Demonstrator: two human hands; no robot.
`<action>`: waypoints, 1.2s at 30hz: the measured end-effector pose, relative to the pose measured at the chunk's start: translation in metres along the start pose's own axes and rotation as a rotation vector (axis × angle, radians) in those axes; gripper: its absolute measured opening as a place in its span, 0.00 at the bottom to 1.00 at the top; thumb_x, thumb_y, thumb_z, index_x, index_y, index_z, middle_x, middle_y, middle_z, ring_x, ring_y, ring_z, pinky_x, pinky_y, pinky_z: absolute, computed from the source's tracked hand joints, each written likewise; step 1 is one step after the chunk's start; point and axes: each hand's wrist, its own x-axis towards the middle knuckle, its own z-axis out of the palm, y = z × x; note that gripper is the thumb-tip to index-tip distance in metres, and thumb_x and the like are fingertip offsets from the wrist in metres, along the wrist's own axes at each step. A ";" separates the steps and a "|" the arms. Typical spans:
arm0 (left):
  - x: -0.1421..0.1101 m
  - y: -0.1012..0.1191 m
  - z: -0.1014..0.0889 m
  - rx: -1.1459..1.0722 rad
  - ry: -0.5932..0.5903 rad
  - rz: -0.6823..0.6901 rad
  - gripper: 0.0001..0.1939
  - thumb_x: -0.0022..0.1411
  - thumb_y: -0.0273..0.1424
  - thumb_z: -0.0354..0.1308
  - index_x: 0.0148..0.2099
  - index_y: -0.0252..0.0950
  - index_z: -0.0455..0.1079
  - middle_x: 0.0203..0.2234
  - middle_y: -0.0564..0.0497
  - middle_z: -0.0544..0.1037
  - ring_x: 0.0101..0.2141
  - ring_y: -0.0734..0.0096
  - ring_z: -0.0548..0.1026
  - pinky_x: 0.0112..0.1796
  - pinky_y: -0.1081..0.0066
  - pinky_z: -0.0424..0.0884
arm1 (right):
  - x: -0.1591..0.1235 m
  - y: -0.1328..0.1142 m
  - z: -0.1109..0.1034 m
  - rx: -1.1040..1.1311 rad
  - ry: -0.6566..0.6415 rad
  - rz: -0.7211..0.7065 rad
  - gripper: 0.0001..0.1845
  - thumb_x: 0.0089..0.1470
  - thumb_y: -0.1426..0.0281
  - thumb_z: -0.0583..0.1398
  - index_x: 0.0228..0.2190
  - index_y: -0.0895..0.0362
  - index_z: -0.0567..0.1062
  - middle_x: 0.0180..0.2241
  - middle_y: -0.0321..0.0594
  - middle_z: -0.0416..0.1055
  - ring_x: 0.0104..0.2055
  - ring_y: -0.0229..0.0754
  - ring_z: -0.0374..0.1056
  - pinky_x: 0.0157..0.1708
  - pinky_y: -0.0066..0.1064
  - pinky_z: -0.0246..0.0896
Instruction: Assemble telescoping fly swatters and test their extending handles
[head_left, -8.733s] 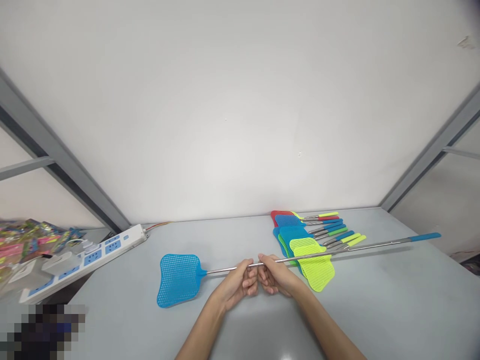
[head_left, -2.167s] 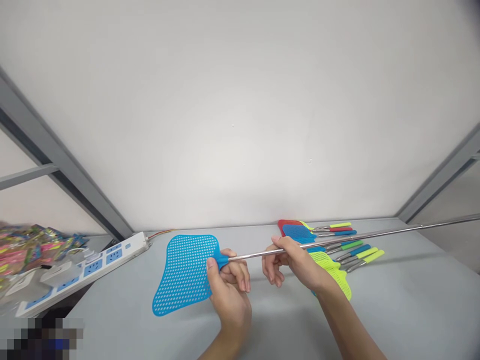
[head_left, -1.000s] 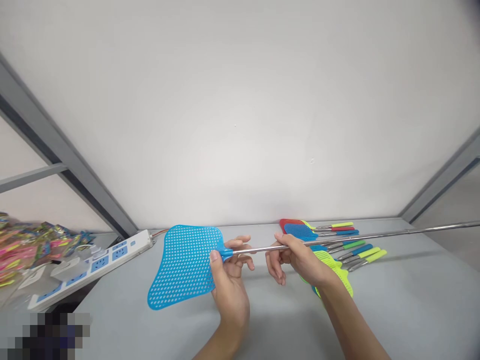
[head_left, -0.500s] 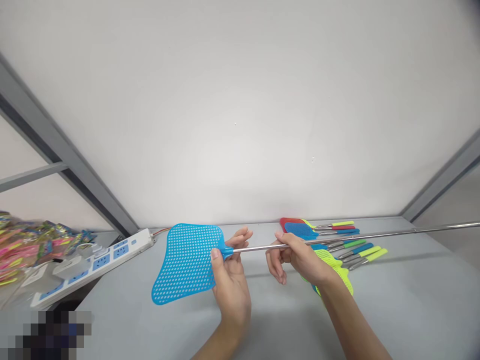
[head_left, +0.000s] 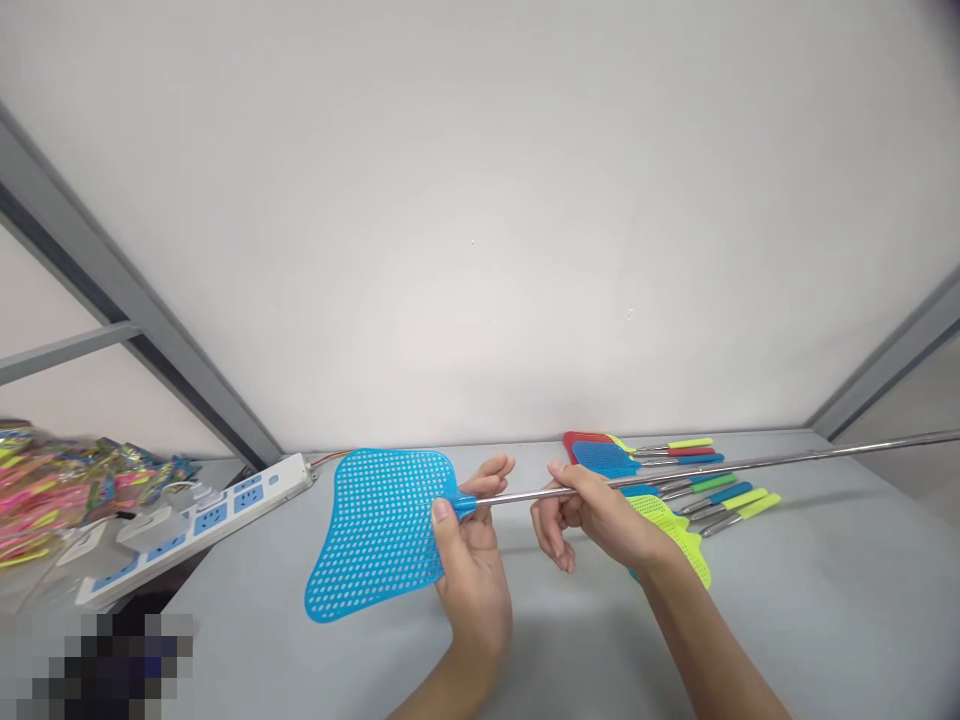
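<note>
Steadying the blue fly swatter (head_left: 382,540) between two grips seems the step in hand, its mesh head over the left half of the bench (head_left: 247,640). The left hand (head_left: 474,575) pinches the head beside its neck, thumb on the mesh, other fingers loosely spread; the right hand (head_left: 596,505) has thumb and curled fingers on the shaft — how firmly is hard to tell. The shaft passes the other swatters (head_left: 604,458) near the back edge and leaves view rightward — any move calls for minding that unseen end.
</note>
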 end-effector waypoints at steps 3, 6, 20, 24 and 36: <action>-0.001 -0.001 -0.001 0.017 -0.035 -0.001 0.21 0.60 0.38 0.38 0.30 0.32 0.69 0.38 0.43 0.73 0.45 0.60 0.67 0.47 0.59 0.57 | 0.001 0.000 0.001 -0.003 -0.007 0.008 0.31 0.54 0.58 0.40 0.14 0.62 0.67 0.13 0.38 0.62 0.15 0.34 0.57 0.21 0.29 0.54; -0.002 -0.001 -0.001 0.012 -0.055 0.002 0.21 0.60 0.37 0.37 0.31 0.32 0.69 0.38 0.44 0.73 0.45 0.61 0.67 0.48 0.60 0.57 | 0.001 0.000 0.001 -0.008 -0.012 0.010 0.31 0.55 0.58 0.39 0.14 0.62 0.67 0.13 0.38 0.62 0.15 0.34 0.57 0.21 0.29 0.54; -0.003 -0.004 0.001 -0.006 -0.007 -0.044 0.21 0.59 0.39 0.39 0.29 0.33 0.68 0.36 0.44 0.74 0.41 0.62 0.70 0.46 0.61 0.60 | 0.003 0.001 0.003 -0.010 -0.017 0.011 0.31 0.54 0.58 0.39 0.14 0.62 0.68 0.13 0.38 0.62 0.15 0.34 0.57 0.22 0.29 0.55; -0.004 -0.004 0.002 -0.016 -0.012 -0.065 0.21 0.59 0.40 0.38 0.29 0.33 0.68 0.36 0.44 0.74 0.41 0.63 0.70 0.46 0.62 0.59 | 0.005 0.002 0.004 -0.001 -0.033 0.012 0.31 0.55 0.59 0.39 0.14 0.62 0.68 0.12 0.38 0.61 0.15 0.34 0.57 0.21 0.29 0.54; -0.009 -0.006 0.003 -0.065 -0.022 -0.130 0.22 0.60 0.40 0.37 0.31 0.34 0.68 0.36 0.45 0.74 0.41 0.63 0.70 0.43 0.62 0.63 | 0.007 0.004 0.007 -0.007 -0.026 0.013 0.33 0.55 0.59 0.38 0.14 0.62 0.68 0.13 0.39 0.62 0.15 0.34 0.59 0.20 0.28 0.55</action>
